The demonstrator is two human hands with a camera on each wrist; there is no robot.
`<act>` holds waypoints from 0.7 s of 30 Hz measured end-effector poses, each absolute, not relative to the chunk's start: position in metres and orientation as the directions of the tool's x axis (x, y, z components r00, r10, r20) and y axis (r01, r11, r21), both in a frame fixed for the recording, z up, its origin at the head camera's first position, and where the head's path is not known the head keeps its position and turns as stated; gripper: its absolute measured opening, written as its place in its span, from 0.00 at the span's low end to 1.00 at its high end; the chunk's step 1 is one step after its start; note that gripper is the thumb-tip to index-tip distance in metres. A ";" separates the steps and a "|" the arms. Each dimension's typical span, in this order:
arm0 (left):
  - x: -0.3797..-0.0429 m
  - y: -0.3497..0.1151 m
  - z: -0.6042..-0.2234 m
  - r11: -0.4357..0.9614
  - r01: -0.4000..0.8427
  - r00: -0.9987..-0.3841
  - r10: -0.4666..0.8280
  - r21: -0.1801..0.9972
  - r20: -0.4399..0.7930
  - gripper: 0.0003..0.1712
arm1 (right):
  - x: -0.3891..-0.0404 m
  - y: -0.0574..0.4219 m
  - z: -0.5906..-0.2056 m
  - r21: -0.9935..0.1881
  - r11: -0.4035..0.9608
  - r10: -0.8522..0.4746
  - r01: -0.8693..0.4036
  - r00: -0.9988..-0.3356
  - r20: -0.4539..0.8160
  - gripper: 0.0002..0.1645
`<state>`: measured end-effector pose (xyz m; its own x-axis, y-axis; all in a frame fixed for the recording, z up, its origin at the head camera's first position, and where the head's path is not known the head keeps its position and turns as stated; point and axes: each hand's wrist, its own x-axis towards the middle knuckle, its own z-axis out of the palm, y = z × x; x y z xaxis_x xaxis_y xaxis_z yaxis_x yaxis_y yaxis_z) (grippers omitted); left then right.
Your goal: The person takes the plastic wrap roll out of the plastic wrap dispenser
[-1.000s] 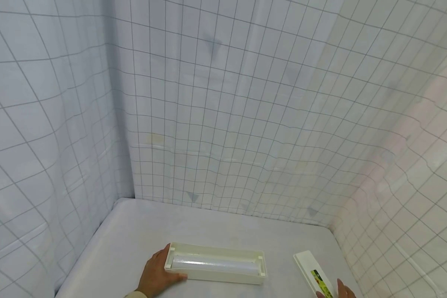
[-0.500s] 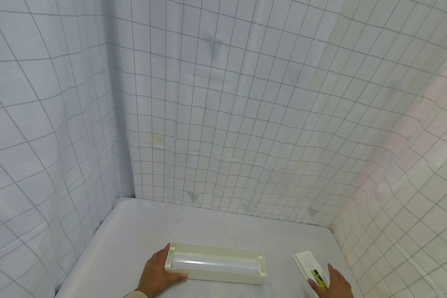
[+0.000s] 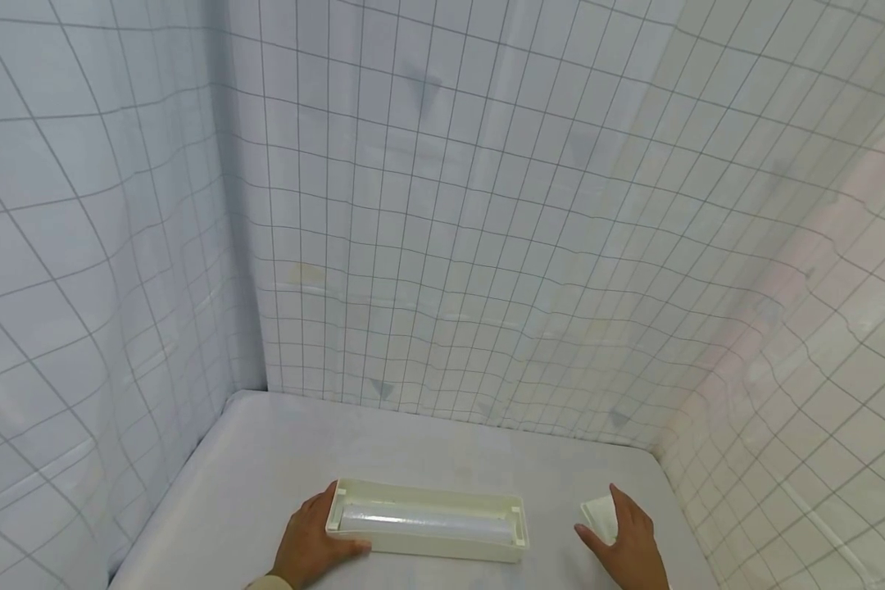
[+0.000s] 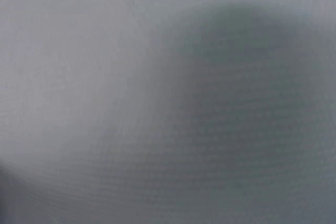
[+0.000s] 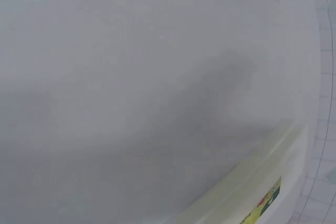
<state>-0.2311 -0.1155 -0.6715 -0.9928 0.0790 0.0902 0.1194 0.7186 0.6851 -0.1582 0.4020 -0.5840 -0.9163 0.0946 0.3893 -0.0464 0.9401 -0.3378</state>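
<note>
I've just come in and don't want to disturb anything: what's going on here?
A person's left hand grips the left end of a long, open-topped cream box with a shiny roll inside. Farther right, their right hand is spread over a narrow white piece bearing a yellow and green label; whether it touches is unclear. The box and the piece are apart.

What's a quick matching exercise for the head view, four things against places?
1. left hand
2. right hand
3. shiny cylinder
4. grid-patterned sheet

A. over part of the labelled white piece
B. inside the open box
C. upright behind the white surface
D. at the open box's left end

Pairs: 1-D, 2-A, 3-B, 4-C
</note>
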 end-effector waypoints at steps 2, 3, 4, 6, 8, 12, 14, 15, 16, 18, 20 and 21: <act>-0.231 -0.116 -0.672 0.717 0.121 -0.993 0.080 0.687 0.091 0.75 | -0.160 0.393 -0.578 -0.343 0.938 0.086 -0.051 -0.924 0.373 0.58; -0.231 -0.116 -0.672 0.715 0.121 -0.993 0.080 0.688 0.092 0.75 | -0.160 0.389 -0.574 -0.345 0.937 0.084 -0.049 -0.929 0.360 0.58; -0.231 -0.116 -0.672 0.715 0.123 -0.992 0.080 0.689 0.094 0.75 | -0.160 0.385 -0.571 -0.347 0.937 0.086 -0.042 -0.935 0.345 0.58; -0.231 -0.116 -0.673 0.713 0.127 -0.992 0.079 0.689 0.101 0.75 | -0.162 0.378 -0.566 -0.347 0.938 0.090 -0.027 -0.944 0.316 0.59; -0.231 -0.116 -0.673 0.716 0.130 -0.991 0.078 0.686 0.107 0.75 | -0.163 0.371 -0.562 -0.354 0.935 0.084 -0.029 -0.950 0.299 0.59; -0.231 -0.116 -0.674 0.719 0.130 -0.991 0.079 0.683 0.106 0.75 | -0.167 0.359 -0.557 -0.353 0.934 0.055 -0.061 -0.950 0.308 0.59; -0.231 -0.116 -0.674 0.718 0.126 -0.992 0.078 0.684 0.100 0.75 | -0.169 0.354 -0.556 -0.356 0.931 0.042 -0.075 -0.950 0.311 0.59; -0.231 -0.116 -0.674 0.717 0.124 -0.992 0.079 0.686 0.097 0.75 | -0.169 0.351 -0.555 -0.355 0.931 0.032 -0.087 -0.948 0.316 0.59; -0.231 -0.116 -0.673 0.716 0.123 -0.992 0.080 0.688 0.094 0.75 | -0.170 0.348 -0.553 -0.359 0.928 0.021 -0.100 -0.947 0.320 0.59; -0.230 -0.115 -0.672 0.713 0.123 -0.992 0.081 0.690 0.093 0.74 | -0.171 0.343 -0.551 -0.359 0.924 -0.007 -0.134 -0.942 0.334 0.60; -0.230 -0.114 -0.671 0.710 0.124 -0.992 0.080 0.694 0.096 0.74 | -0.173 0.337 -0.549 -0.349 0.923 -0.034 -0.165 -0.935 0.353 0.60; -0.230 -0.114 -0.671 0.710 0.126 -0.992 0.079 0.693 0.099 0.74 | -0.174 0.335 -0.549 -0.339 0.923 -0.049 -0.181 -0.931 0.363 0.60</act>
